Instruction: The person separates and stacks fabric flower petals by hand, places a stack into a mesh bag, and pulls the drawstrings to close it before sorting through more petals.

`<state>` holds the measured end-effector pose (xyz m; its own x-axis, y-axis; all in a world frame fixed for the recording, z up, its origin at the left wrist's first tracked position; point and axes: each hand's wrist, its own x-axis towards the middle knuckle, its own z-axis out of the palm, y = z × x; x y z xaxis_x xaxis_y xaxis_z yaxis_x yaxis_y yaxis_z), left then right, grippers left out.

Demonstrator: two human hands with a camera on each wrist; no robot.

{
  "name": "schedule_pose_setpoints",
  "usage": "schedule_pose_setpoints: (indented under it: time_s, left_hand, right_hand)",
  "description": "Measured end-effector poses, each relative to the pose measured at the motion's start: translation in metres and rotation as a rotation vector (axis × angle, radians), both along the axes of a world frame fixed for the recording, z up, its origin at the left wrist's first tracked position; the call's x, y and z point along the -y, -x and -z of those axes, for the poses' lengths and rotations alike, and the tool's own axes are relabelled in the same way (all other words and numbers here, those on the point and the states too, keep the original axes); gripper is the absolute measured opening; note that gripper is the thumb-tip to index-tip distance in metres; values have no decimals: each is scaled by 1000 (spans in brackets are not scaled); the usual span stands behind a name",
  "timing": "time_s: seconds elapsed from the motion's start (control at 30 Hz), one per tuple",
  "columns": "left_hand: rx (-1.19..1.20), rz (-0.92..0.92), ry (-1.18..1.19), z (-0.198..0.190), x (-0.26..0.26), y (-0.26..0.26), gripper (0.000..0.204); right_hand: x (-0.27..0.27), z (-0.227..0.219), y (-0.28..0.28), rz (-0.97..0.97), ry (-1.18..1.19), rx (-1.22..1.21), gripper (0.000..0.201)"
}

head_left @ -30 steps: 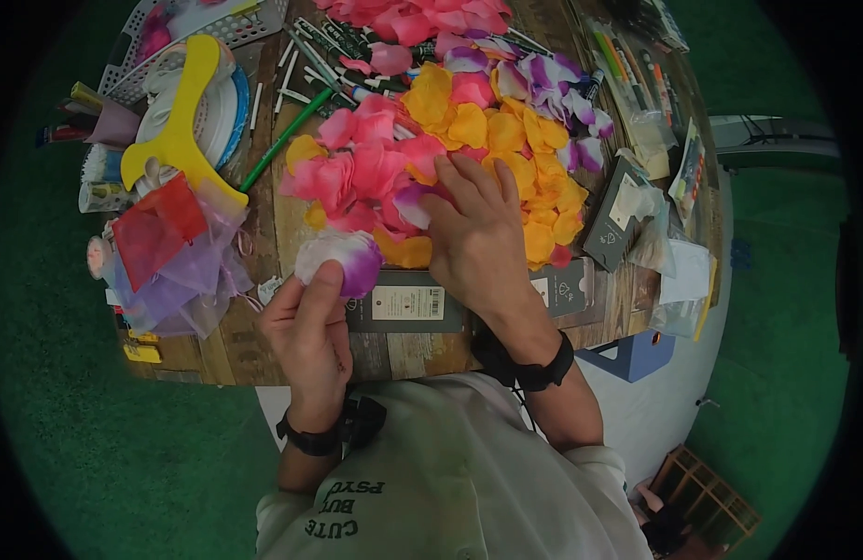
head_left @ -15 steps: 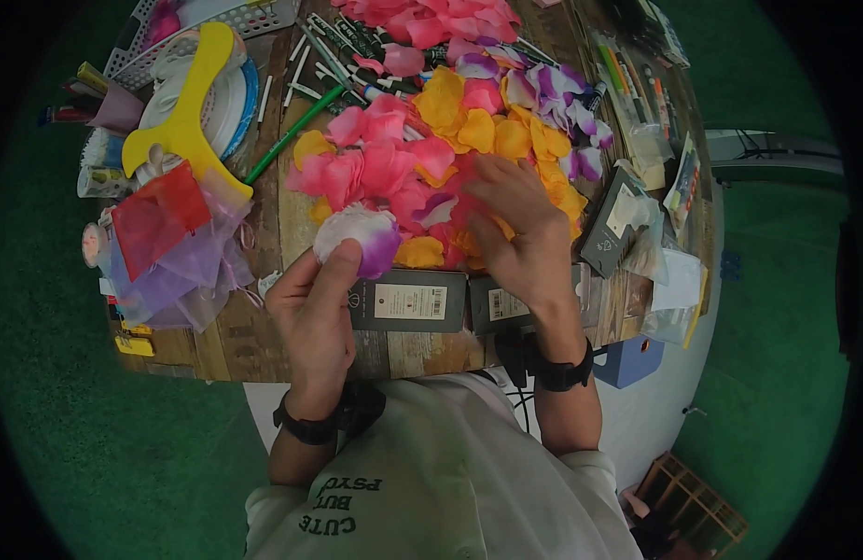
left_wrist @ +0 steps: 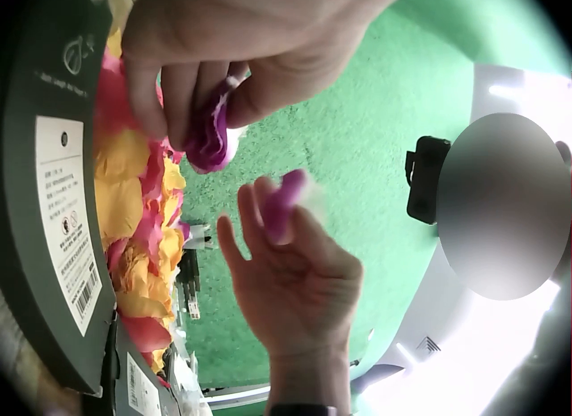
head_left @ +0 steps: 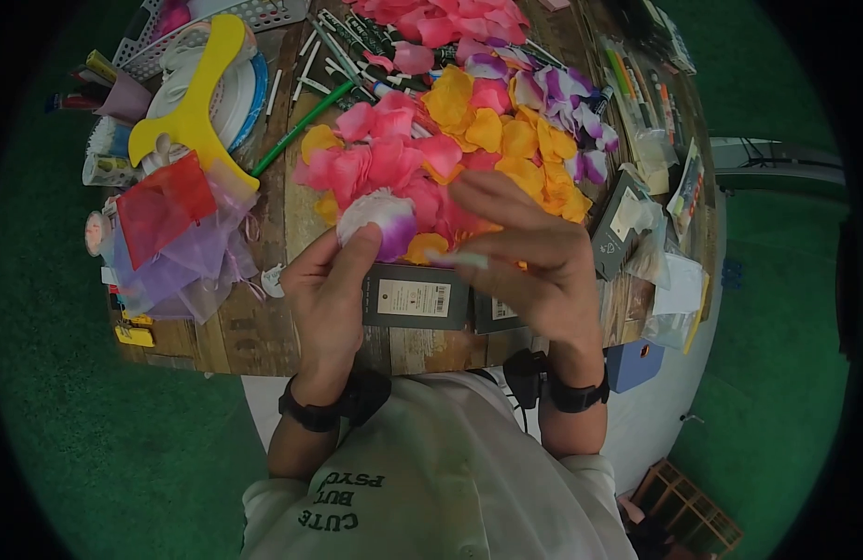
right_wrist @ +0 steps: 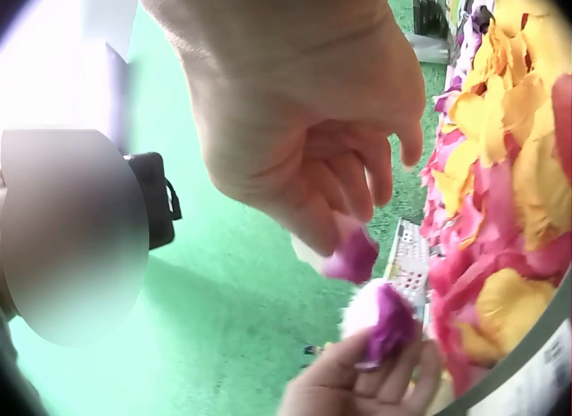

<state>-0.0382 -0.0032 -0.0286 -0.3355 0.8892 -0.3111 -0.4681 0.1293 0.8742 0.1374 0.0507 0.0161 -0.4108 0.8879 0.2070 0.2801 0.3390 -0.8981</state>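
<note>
White-and-purple artificial flower petals (head_left: 387, 224) are pinched in a small stack between the thumb and fingers of my left hand (head_left: 324, 291). Close on the right, my right hand (head_left: 553, 275) pinches a single petal (right_wrist: 353, 255) of the same colours, blurred in the head view. A short gap separates it from the stack in the right wrist view. Beyond both hands lies a heap of pink petals (head_left: 387, 154) and yellow petals (head_left: 557, 196), with more purple-and-white petals (head_left: 567, 89) at its far right side.
Dark boxes with white labels (head_left: 415, 297) edge the heap on the near side. To the left are mesh pouches (head_left: 166, 210), a yellow three-armed piece (head_left: 184, 112) and plates (head_left: 250, 103). Markers (head_left: 357, 42) and a green stick (head_left: 301, 131) lie behind; bagged pens (head_left: 641, 89) sit right.
My right hand has come up from the heap with a petal and moved back towards my left hand. The left hand has kept its stack and shifted slightly right in the view.
</note>
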Motion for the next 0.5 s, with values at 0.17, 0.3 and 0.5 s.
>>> schedule_pose_setpoints:
  time_s: [0.17, 0.3, 0.5]
  left_hand:
    - [-107, 229, 45, -5, 1, -4, 15]
    - [-75, 251, -62, -3, 5, -10, 16]
    - [-16, 272, -19, -6, 6, -6, 18]
  right_hand:
    - [6, -13, 11, -363, 68, 27, 19]
    - [12, 4, 23, 22, -201, 222, 18]
    - [14, 11, 23, 102, -217, 155, 18]
